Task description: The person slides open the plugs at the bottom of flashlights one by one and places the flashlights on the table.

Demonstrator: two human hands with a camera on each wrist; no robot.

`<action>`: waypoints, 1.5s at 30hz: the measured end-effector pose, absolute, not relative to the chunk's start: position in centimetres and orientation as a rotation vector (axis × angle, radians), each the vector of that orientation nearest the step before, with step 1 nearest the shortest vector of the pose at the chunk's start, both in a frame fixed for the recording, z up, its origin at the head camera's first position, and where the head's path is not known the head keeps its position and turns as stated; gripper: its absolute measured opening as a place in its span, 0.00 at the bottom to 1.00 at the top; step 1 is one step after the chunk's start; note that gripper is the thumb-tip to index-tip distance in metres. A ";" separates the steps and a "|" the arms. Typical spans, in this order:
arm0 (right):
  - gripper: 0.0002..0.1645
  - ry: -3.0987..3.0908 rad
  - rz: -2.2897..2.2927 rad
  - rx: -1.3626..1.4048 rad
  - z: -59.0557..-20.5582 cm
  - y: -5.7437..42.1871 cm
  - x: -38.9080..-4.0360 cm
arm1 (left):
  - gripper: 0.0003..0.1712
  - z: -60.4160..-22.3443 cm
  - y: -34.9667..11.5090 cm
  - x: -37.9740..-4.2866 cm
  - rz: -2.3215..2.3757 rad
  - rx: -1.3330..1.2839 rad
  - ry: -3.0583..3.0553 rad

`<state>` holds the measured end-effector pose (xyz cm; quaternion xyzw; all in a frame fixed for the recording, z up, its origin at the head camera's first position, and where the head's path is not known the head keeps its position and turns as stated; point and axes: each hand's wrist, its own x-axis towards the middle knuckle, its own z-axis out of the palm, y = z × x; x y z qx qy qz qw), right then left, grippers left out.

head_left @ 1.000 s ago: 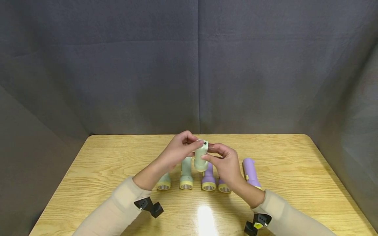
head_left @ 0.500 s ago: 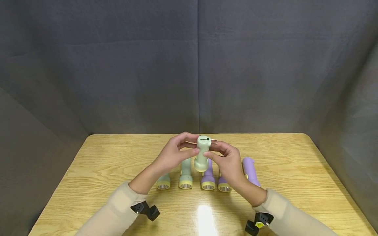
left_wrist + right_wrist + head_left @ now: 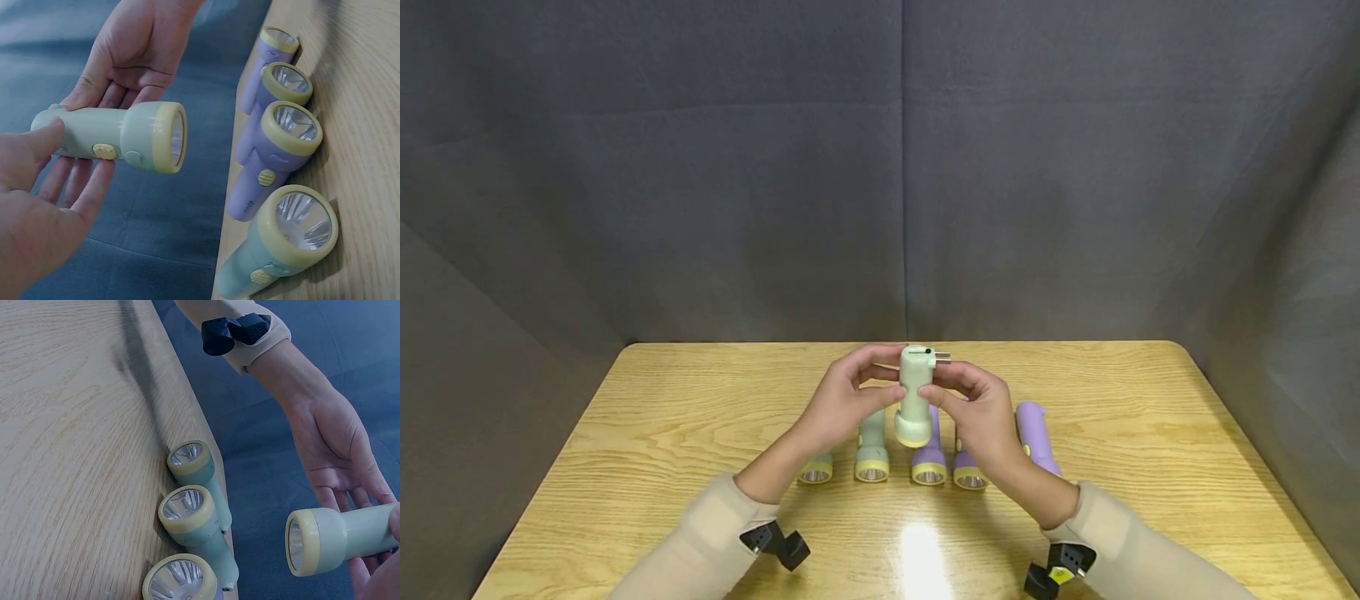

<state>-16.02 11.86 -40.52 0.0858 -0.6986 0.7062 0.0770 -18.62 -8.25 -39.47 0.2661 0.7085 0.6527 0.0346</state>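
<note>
A pale green flashlight with a yellow head rim is held up over the table, its lamp end downward in the head view. Two metal plug prongs stick out sideways from its tail, toward the right. My left hand grips it from the left, thumb on the body. From the other side my right hand pinches it, thumb also on the body. The left wrist view shows the yellow switch on its side, close to the left fingertips. In the right wrist view its lens faces left.
Behind the held one, a row of flashlights lies on the wooden table: two green, one partly behind my left hand and another, then three purple, one central, one partly covered, one at right. Grey cloth surrounds the table.
My left thumb has moved from the flashlight's tail down to its body. The prongs now show plainly beside the tail, and the flashlight has turned slightly. The row on the table stays put.
</note>
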 end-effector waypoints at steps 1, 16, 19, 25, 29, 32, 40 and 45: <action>0.15 -2.091 2.119 0.252 -40.5 11.8 -16.0 | 0.26 -39.5 -8.2 -18.6 2.014 0.826 2.179; 0.17 -2.025 2.133 0.248 -40.5 11.4 -16.0 | 0.24 -39.5 -7.7 -18.3 2.093 0.722 2.186; 0.18 -2.006 2.139 0.273 -40.7 11.5 -15.9 | 0.24 -39.5 -7.6 -18.2 2.097 0.704 2.210; 0.23 -1.953 2.161 0.408 -41.2 11.6 -15.8 | 0.23 -39.1 -7.5 -18.1 2.122 0.648 2.228; 0.26 -1.912 2.168 0.555 -41.5 11.7 -15.7 | 0.24 -38.9 -7.5 -18.1 2.166 0.591 2.188; 0.29 -1.907 2.144 0.669 -41.7 11.8 -15.6 | 0.25 -38.7 -7.5 -18.1 2.200 0.529 2.148; 0.43 -1.970 2.096 0.889 -42.1 12.3 -15.3 | 0.25 -38.3 -7.3 -18.2 2.251 0.427 2.112; 0.54 -2.044 2.067 0.983 -42.3 12.4 -15.0 | 0.25 -38.1 -7.0 -18.2 2.268 0.365 2.101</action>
